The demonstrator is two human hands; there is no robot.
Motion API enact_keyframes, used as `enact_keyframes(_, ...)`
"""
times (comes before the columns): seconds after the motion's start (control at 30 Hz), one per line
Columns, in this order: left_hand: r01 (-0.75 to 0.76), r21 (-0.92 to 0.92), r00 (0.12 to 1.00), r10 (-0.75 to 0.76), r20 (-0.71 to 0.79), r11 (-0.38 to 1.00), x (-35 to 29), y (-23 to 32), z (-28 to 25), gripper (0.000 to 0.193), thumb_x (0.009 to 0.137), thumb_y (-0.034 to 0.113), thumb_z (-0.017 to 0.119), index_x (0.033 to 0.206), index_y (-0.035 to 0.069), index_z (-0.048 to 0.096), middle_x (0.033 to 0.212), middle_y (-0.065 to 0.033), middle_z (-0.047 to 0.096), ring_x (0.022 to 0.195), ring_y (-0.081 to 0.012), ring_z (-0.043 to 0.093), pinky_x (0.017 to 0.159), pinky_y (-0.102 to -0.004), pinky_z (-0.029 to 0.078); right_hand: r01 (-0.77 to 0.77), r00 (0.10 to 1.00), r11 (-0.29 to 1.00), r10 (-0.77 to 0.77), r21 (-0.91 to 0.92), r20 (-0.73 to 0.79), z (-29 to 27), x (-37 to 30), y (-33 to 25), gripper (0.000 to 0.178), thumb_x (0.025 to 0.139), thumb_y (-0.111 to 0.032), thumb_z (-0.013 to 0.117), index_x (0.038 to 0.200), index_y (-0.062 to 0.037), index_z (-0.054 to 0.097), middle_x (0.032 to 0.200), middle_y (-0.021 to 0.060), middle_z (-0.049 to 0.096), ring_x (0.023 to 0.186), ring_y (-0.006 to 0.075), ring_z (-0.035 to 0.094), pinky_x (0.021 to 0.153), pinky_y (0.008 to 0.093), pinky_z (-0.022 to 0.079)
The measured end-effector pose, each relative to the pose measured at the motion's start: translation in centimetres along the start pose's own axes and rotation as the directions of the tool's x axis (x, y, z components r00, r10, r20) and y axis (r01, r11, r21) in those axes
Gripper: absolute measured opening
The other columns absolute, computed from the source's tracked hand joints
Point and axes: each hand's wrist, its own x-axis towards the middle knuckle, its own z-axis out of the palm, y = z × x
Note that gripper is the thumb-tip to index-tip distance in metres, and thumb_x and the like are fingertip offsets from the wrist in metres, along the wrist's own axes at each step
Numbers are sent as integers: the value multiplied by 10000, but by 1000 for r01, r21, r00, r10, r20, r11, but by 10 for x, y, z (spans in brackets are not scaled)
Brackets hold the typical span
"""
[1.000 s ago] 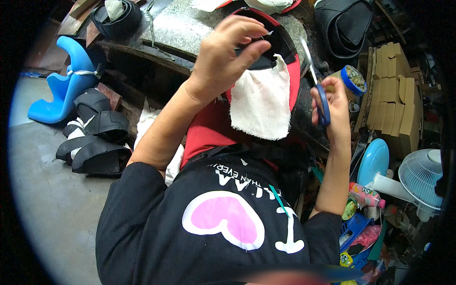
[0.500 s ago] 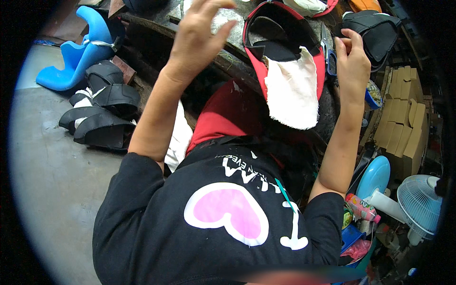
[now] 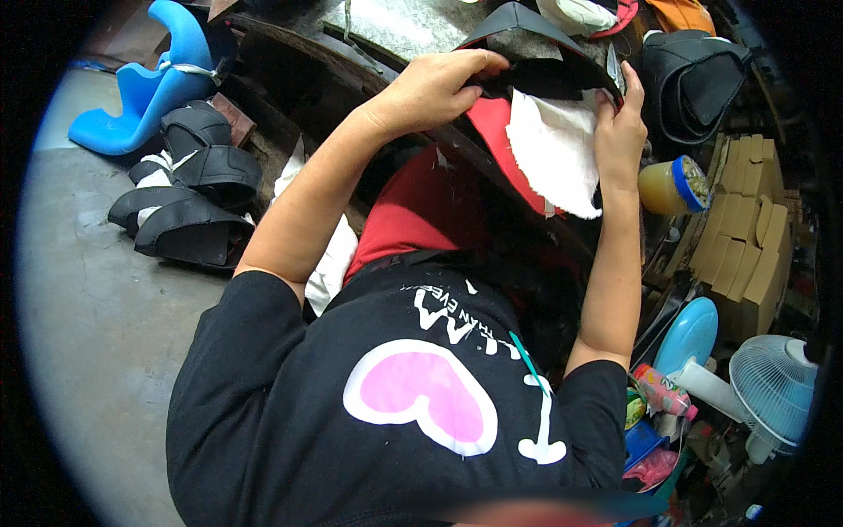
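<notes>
A black shoe upper with a red lining (image 3: 499,140) lies over the bench edge in front of me, its opening toward me. White frayed cloth (image 3: 562,149) hangs out of it. My left hand (image 3: 439,88) is closed on the upper's left edge, thumb and fingers pinching the black rim. On the other side, my right hand (image 3: 622,123) pinches the right edge between thumb and fingers. A pair of scissors (image 3: 614,63) shows just beyond my right fingers, its handles mostly hidden.
Black shoe uppers (image 3: 198,206) are stacked at the left beside a blue plastic piece (image 3: 145,97). At the right are another black upper (image 3: 698,83), a blue-lidded jar (image 3: 669,186), cardboard boxes (image 3: 746,220) and a fan (image 3: 768,382).
Both hands, raised and apart from the upper before, have come down and taken hold of its two edges. The upper has tilted and shifted slightly right, and the blue-lidded jar is more exposed.
</notes>
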Motion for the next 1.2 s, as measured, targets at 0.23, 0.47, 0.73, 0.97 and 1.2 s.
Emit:
enact_keyframes(0.23, -110, 370, 994, 95, 58, 922, 17, 21, 18, 349, 794, 207, 711, 1118, 83, 678, 1043, -93, 677, 997, -298, 652, 892, -410, 533, 277, 922, 889, -354, -365, -161, -29, 0, -47, 544, 921, -68, 650, 1431, -113, 465, 1234, 172, 668, 1116, 348, 661, 913, 441, 518)
enact_keyframes(0.47, 15, 353, 1000, -24, 20, 935, 31, 25, 33, 212, 815, 170, 695, 1004, 74, 694, 972, -102, 702, 926, -334, 678, 830, -414, 555, 191, 957, 957, -231, 216, 177, -12, -15, -69, 424, 960, 9, 525, 1375, -62, 482, 1168, 131, 716, 1076, 281, 692, 924, 370, 538)
enact_keyframes(0.73, 137, 46, 983, -130, -133, 989, 21, 8, 21, 218, 826, 214, 702, 1001, 84, 702, 922, -103, 707, 856, -333, 694, 781, -402, 557, 100, 981, 989, -117, 110, 154, 11, -23, -18, 402, 927, -138, 632, 1321, -100, 564, 1069, 87, 751, 1021, 295, 690, 897, 388, 526)
enact_keyframes(0.97, -27, 459, 956, -111, 271, 888, 45, 37, 20, 342, 699, 351, 753, 941, 110, 750, 933, -113, 702, 895, -321, 702, 777, -452, 562, 236, 963, 971, -237, 25, 129, 12, -25, -22, 449, 895, -198, 681, 1333, -150, 593, 1082, 48, 751, 1003, 249, 695, 887, 365, 532)
enact_keyframes(1.2, 18, 416, 997, -50, 67, 909, 49, 28, 25, 163, 775, 182, 685, 887, 71, 728, 857, -161, 697, 865, -355, 692, 763, -431, 557, 215, 973, 976, -218, 41, 79, 18, -28, -14, 458, 908, -140, 664, 1359, -163, 583, 1077, 40, 751, 974, 256, 702, 857, 375, 542)
